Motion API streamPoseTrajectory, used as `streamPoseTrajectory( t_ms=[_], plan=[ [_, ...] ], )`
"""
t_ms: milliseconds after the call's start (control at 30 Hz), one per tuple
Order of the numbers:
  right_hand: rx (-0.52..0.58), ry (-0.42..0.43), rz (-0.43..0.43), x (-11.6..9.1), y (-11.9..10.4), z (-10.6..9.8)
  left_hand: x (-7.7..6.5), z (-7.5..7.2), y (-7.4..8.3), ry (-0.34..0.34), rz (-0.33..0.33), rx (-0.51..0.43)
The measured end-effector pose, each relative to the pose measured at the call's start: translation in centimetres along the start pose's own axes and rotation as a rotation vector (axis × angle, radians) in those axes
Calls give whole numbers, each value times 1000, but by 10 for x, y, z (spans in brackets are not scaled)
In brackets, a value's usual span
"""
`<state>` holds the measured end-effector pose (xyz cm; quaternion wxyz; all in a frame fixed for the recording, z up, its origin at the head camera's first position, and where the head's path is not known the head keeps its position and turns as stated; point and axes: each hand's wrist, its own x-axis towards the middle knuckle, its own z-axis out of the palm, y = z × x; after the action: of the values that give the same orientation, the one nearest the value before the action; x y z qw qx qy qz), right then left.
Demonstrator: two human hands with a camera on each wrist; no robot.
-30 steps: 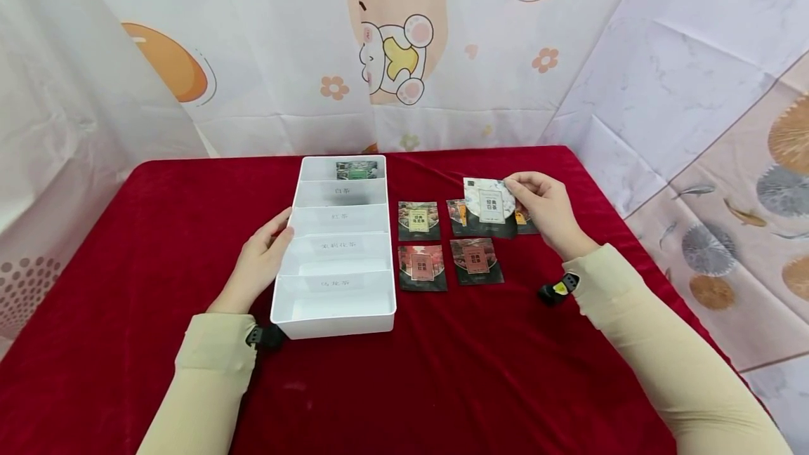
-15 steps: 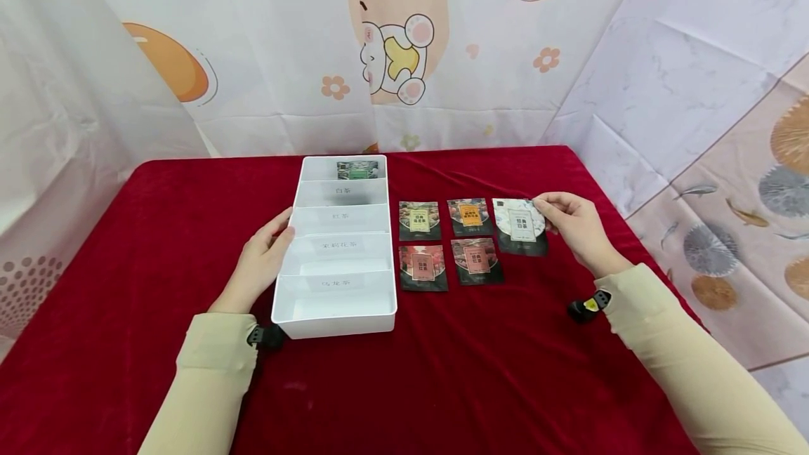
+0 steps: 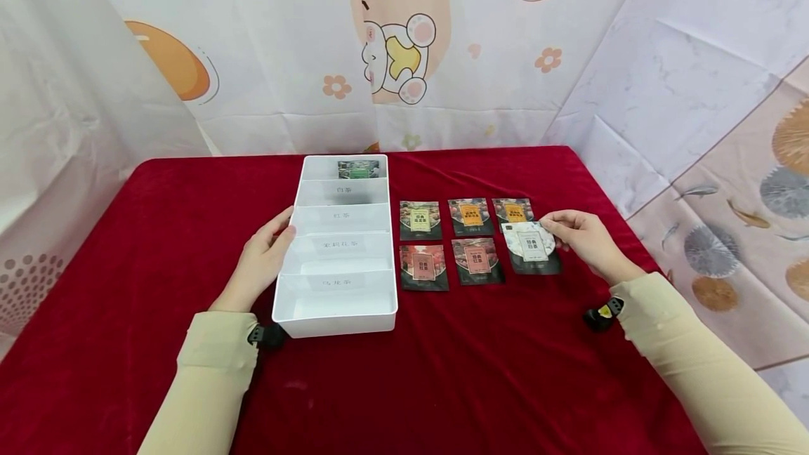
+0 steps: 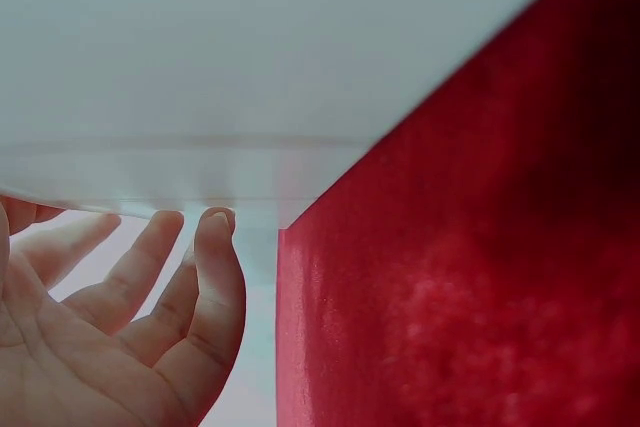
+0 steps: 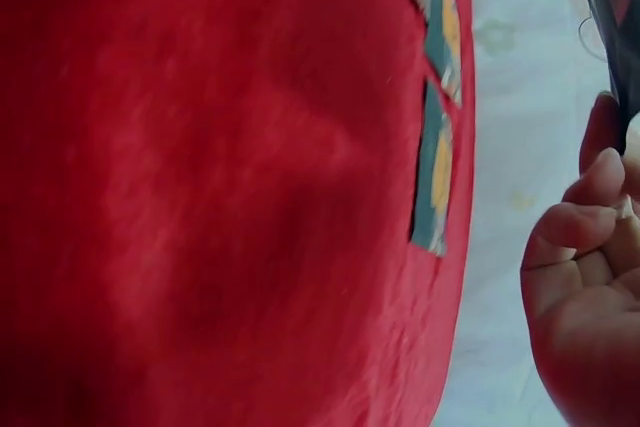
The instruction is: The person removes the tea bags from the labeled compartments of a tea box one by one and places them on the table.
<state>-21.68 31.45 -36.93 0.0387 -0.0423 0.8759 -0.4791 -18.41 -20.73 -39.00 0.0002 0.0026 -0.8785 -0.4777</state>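
My right hand [image 3: 581,237] pinches a white-and-black tea sachet [image 3: 532,248] by its upper right corner, and the sachet overlaps the lower part of an orange-labelled sachet [image 3: 512,210] behind it. In the right wrist view, the curled fingers [image 5: 560,237] meet the dark back of the sachet [image 5: 618,17] at the right edge. My left hand [image 3: 255,258] rests at the left side of a white divided box [image 3: 338,325]. From the left wrist, its loosely bent fingertips [image 4: 215,222] touch the box wall [image 4: 200,67].
Left of the held sachet lie a yellow-labelled sachet [image 3: 420,221], another orange-labelled sachet [image 3: 470,217] and two red-labelled sachets [image 3: 423,268]. A green-labelled sachet [image 3: 358,170] lies in the box's far compartment. Labels in Chinese mark the dividers. Red cloth [image 3: 480,364] covers the table.
My right hand has moved right and towards the near edge with the white tea sachet, uncovering the two orange-labelled sachets. The left hand and the box have stayed put.
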Motion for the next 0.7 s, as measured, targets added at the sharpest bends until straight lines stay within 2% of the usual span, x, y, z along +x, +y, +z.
streamPoseTrajectory(
  t_ms=[267, 700],
  plan=[
    [-42, -87, 42, 4, 15, -4, 0, 0, -1, -2, 11, -6],
    [-147, -157, 90, 14, 29, -3, 0, 0, -1, 0, 15, -1]
  ],
)
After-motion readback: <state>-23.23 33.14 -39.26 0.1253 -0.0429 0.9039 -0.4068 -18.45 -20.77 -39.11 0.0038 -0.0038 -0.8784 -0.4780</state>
